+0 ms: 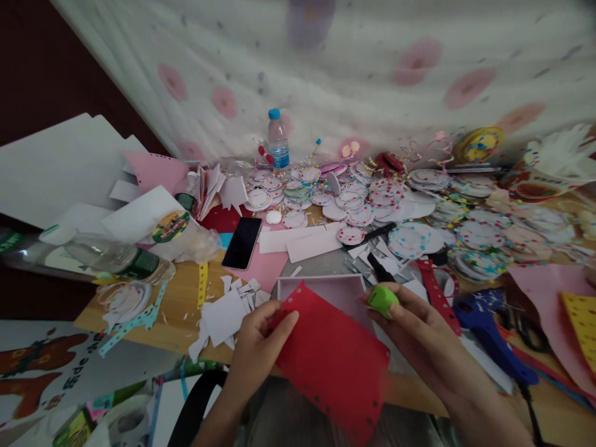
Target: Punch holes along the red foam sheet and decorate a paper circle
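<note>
My left hand (pixel 263 335) pinches the upper left corner of a sheet of red paper (pixel 335 360) between thumb and fingers. Small punched holes run along the edges of this sheet, which hangs tilted over the table's front edge. In my right hand (pixel 414 329), thumb and fingers close around a small green craft punch (pixel 382 302), held just above the sheet's right side and apart from it. Behind the paper, partly covered by it, lies a shallow pale box (pixel 321 283).
Many small decorated paper discs (pixel 358 192) cover the back of the table. A phone (pixel 242 242), white paper scraps (pixel 228 316) and plastic bottles (pixel 139 261) lie at left. A blue hot glue gun (pixel 493 335) and scissors (pixel 526 326) are at right. A water bottle (pixel 278 143) stands behind.
</note>
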Available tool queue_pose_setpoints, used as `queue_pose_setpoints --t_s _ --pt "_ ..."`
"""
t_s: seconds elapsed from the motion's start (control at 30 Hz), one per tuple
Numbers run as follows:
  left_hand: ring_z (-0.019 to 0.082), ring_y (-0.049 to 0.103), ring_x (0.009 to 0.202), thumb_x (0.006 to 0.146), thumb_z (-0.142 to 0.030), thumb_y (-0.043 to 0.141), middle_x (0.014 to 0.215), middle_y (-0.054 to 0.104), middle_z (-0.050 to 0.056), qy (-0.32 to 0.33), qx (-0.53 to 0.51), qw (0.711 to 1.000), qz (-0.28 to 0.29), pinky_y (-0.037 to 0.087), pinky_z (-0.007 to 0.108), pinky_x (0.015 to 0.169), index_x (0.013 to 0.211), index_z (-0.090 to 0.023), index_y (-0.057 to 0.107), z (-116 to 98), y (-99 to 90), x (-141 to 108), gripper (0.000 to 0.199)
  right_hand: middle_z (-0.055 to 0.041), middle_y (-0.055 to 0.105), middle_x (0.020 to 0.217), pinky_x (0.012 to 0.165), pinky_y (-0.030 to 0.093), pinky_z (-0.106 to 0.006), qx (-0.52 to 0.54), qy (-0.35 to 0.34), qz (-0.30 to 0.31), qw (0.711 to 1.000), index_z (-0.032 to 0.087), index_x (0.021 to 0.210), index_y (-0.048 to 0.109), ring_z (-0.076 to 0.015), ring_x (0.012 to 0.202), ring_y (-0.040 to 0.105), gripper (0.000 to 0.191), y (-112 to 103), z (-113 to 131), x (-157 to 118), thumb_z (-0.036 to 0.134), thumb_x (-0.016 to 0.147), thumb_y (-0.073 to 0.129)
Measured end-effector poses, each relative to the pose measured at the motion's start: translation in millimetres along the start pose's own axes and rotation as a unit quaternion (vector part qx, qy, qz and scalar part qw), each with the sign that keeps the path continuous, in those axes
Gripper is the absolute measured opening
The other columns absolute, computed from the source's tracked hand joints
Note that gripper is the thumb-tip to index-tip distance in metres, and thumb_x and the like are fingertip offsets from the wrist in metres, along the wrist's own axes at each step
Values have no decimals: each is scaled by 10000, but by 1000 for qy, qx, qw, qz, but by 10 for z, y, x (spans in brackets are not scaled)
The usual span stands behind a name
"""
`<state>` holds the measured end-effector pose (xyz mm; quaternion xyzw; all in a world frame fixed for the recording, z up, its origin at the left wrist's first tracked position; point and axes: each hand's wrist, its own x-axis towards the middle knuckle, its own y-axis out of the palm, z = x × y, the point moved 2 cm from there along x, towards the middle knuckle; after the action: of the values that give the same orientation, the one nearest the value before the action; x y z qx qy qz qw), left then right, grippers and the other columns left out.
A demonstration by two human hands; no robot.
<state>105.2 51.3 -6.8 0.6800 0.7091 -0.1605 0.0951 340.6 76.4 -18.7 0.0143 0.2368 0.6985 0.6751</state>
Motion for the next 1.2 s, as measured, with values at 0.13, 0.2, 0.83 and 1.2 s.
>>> queue_pose_setpoints --t_s 0.13,0.2,0.83,1.2 --pt "113 449 569 837 -493 569 602 477 -15 25 90 995 17 322 190 475 654 -156 540 49 77 34 385 -77 711 964 784 534 -368 -8 54 56 997 227 868 609 -223 877 663 388 220 32 140 439 617 816" --pt "108 411 578 865 -475 534 595 428 -21 50 139 989 16 307 198 495 623 -157 505 36 74 8 401 -73 695 1019 775 523 -341 -31 63 69 995 222 837 572 -204 874 648 407 308 61 173 398 588 842" --pt "102 472 579 933 -388 464 622 528 -18 124 216 967 52 337 207 532 718 -160 569 22 114 -103 330 3 603 844 743 461 -262 -147 -55 182 971 219 868 571 -138 800 573 338 463 52 177 285 652 822" --pt "103 468 577 931 -385 478 605 529 -21 130 230 963 56 338 202 534 698 -161 571 34 101 -83 336 -7 635 890 781 453 -291 -184 80 293 935 189 959 647 -164 843 582 423 465 42 272 327 608 838"
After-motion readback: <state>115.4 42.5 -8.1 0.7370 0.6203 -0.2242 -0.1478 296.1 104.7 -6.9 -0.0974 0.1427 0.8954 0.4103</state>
